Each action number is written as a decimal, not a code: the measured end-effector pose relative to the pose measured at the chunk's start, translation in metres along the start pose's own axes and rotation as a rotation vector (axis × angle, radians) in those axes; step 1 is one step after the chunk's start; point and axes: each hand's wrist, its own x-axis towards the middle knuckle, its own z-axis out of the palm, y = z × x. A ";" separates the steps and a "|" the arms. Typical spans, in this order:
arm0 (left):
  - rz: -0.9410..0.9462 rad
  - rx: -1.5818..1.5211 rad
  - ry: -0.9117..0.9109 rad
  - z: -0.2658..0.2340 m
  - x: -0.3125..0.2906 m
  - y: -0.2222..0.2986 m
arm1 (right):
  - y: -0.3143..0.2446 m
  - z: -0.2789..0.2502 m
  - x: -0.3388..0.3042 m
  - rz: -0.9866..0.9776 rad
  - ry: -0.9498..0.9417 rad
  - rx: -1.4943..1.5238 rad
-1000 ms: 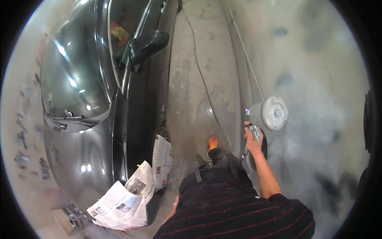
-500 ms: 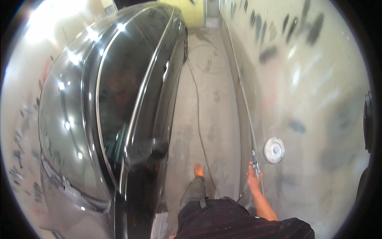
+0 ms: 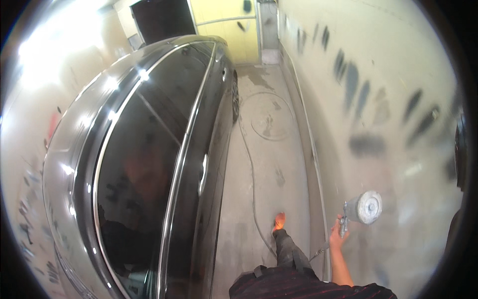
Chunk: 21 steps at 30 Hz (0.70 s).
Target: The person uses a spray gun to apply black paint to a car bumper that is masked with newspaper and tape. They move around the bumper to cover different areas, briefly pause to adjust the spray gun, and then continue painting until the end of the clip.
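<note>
My right hand (image 3: 337, 238) is closed round the handle of a spray gun (image 3: 344, 222), off to my right beside the wall. A pale round cup (image 3: 369, 207) with paint stains sits on the gun. Below the hand, part of a hose (image 3: 319, 251) runs down from the grip towards my leg. My left hand is out of sight. To my left stands a glossy dark car (image 3: 191, 219), with its door handle (image 3: 203, 174) and chrome window trim facing the aisle.
A thin air hose (image 3: 253, 187) winds along the concrete floor (image 3: 234, 204) between the car and the right wall (image 3: 398, 65), which bears dark paint marks. A yellow door (image 3: 226, 35) and a dark opening (image 3: 164, 21) lie at the far end. My foot, in an orange shoe (image 3: 280, 221), points ahead.
I have moved forward along the car; its side mirror has left the view and the far door shows more fully. The spray gun stays in my right hand, now lower and further right.
</note>
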 end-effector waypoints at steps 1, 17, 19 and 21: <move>-0.013 -0.001 0.000 -0.009 0.019 0.030 | 0.005 0.020 0.033 0.010 0.010 0.029; -0.222 -0.134 -0.020 -0.181 0.231 0.379 | 0.036 0.361 0.455 -0.078 0.010 -0.077; -0.257 -0.120 -0.042 -0.214 0.283 0.422 | 0.055 0.412 0.505 -0.145 0.083 -0.040; -0.284 -0.106 -0.053 -0.253 0.339 0.464 | 0.069 0.461 0.548 -0.141 0.095 -0.017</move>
